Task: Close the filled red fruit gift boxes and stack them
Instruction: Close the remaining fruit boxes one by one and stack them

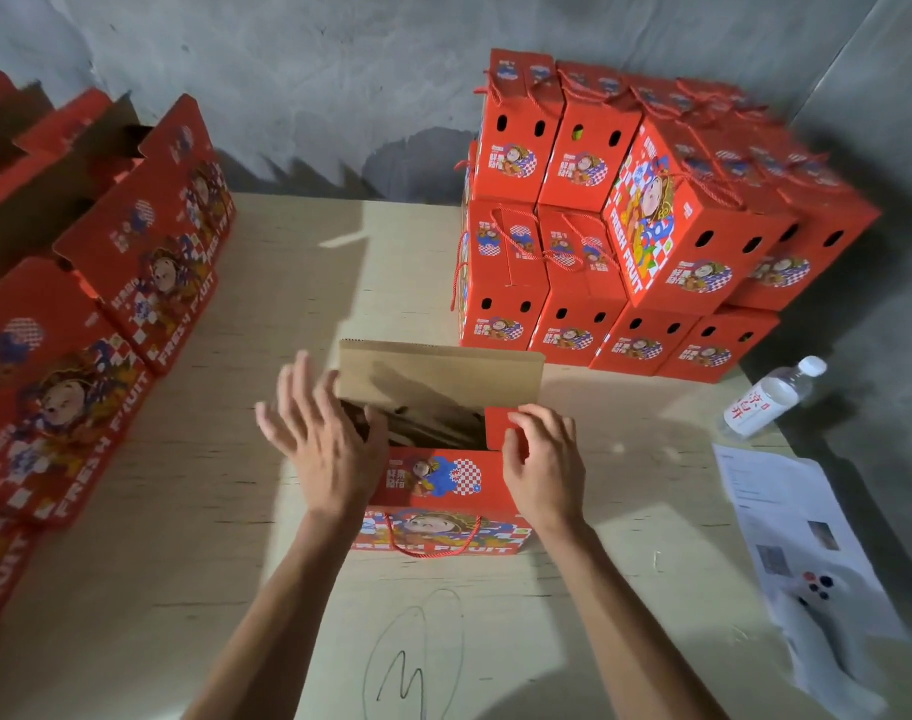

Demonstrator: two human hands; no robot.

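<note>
From my head camera I look down on the pale wooden table (266,589), where one red fruit gift box (433,498) stands open right in front of me, its brown far flap (438,374) upright and its rope handle (433,543) hanging down the near face. My left hand (318,449) lies over the box's left end with the fingers straight and spread, the fingertips blurred — it curls round nothing. My right hand (542,465) is at the right end, fingers curled, pinching the small red side flap (503,428), which stands up. Inside the box I see only dark shapes; what they are I cannot tell. At the far right of the table a stack of closed boxes (646,220) rises against the grey wall (298,59). Along the left edge runs a row of open boxes (105,314), flaps raised. To my right lie a water bottle (770,397) on its side and some printed papers (786,517) with a white controller (812,595) resting on them.
</note>
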